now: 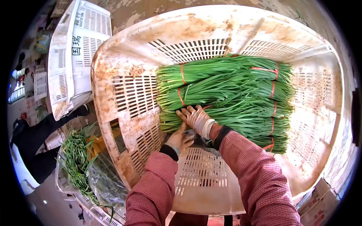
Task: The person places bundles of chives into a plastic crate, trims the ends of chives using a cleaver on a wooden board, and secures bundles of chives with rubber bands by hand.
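Note:
Inside a large white plastic crate (128, 94), green garlic chives (226, 94) lie in several bundles bound with red bands. My right hand (197, 118), in a thin pale glove, rests on the stem ends of a nearer bundle at the left, with its fingers spread. Just below it, my left hand (179, 140) is beside the same stem ends, slightly blurred, with fingers apart. Some dark material under my hands is mostly hidden. Both forearms reach over the crate's near side in red checked sleeves.
Left of the crate stands another white crate (81, 56) with dark writing. Loose green leaves (77, 160) and clear plastic film (107, 180) lie at the lower left. A person in dark trousers (37, 139) is at the far left. Cardboard boxes (318, 203) are at the lower right.

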Demonstrator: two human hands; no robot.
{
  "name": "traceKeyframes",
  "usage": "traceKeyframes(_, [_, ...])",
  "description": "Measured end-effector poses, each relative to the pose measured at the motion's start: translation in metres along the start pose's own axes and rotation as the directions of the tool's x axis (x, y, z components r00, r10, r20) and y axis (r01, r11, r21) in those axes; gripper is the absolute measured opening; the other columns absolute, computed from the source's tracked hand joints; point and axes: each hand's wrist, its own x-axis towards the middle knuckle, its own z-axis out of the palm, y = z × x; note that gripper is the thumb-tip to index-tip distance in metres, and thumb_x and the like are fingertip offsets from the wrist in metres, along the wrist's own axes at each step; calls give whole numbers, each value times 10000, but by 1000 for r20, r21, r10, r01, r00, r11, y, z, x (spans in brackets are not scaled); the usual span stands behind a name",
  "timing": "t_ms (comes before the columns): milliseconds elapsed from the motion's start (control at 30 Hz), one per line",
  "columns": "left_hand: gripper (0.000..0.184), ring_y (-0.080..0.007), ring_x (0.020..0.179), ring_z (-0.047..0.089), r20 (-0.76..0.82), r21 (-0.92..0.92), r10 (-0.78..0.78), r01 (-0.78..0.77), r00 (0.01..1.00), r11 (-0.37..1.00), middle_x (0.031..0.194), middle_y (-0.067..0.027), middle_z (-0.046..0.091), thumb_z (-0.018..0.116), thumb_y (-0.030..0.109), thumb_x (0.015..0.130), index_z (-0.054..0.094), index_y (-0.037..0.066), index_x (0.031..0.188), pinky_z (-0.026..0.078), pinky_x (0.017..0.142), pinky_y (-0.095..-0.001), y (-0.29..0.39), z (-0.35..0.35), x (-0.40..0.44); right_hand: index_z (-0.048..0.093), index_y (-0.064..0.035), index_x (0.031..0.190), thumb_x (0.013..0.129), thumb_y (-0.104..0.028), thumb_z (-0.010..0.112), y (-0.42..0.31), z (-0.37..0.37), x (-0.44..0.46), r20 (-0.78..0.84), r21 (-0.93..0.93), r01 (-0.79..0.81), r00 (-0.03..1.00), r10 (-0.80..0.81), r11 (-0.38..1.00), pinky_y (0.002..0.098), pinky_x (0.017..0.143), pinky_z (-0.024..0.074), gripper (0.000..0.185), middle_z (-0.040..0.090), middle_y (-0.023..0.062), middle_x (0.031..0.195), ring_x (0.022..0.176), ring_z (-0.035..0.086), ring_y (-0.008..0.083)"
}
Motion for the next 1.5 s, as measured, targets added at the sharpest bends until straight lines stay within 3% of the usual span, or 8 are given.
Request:
traceKeyframes(167, [833,-204,1053,447,44,992,-212,-18,976,125,1274,-139,359,703,420,695,292,62,1325,406,842,-369,-27,-4,-5,564,-52,1077,798,-13,468,75,-81,-57,-409,540,32,884,229,841,326,786,474,297,602,142,1010,892,583,265])
traceKeyframes(233, [998,-281,1201,333,511,790,686,31,518,-612,1331,-164,286,697,516,600,220,69,1355,313,931,-447,-24,26,-40,606,-48,997,808,14,514,125,-94,-81,-398,859,-7,621,675,512,288,662,485,219,643,95,915,739,588,166])
traceKeyframes(500, [1234,-477,1286,54,518,612,450,53,728,-789,1414,-261,31,718,599,505,26,97,1395,177,968,-616,53,135,12,613,-14,839,766,-50,605,189,-82,-81,-47,402,-467,849,527,788,272,596,437,82,601,120,705,640,539,175])
traceKeyframes(1033, [1279,-449,1303,-22,268,613,506,260,820,-746,1421,-252,-8,778,475,478,-30,92,1392,123,994,-603,31,161,19,600,-38,942,869,-40,482,-23,-208,-519,48,875,-463,-215,976,-145,181,538,316,139,500,-30,721,613,408,50])
traceKeyframes(1067, [1274,-405,1319,-24,272,646,474,206,838,-735,1436,-212,13,788,442,483,-31,83,1390,87,1009,-592,28,161,-3,596,-25,991,831,21,467,-59,-197,-541,303,947,-71,-140,943,-314,178,566,351,211,505,-33,720,638,432,54])
traceKeyframes(1200, [1115,-359,1302,178,545,818,570,-241,615,-522,1424,-221,111,776,356,575,84,23,1384,165,1048,-466,4,102,-69,249,-13,1330,653,-5,651,-181,-199,-504,298,641,-751,52,953,-160,372,965,348,787,339,239,1315,1192,355,397])
traceKeyframes(1367, [625,-188,815,552,278,709,191,-335,941,621,1024,-114,490,587,-75,752,276,-27,1292,494,784,-298,-55,91,-198,488,-95,1208,825,-190,523,-285,-222,-490,517,834,-363,253,817,-415,329,860,429,396,585,183,1045,980,564,284])
traceKeyframes(1500, [536,-173,888,549,403,879,-60,-367,913,305,965,-105,540,576,-34,785,318,-45,1255,472,823,-270,-84,78,-228,529,-95,1170,809,-179,545,-369,-217,-490,697,688,-172,-116,708,-705,302,753,464,371,624,137,952,840,600,231])
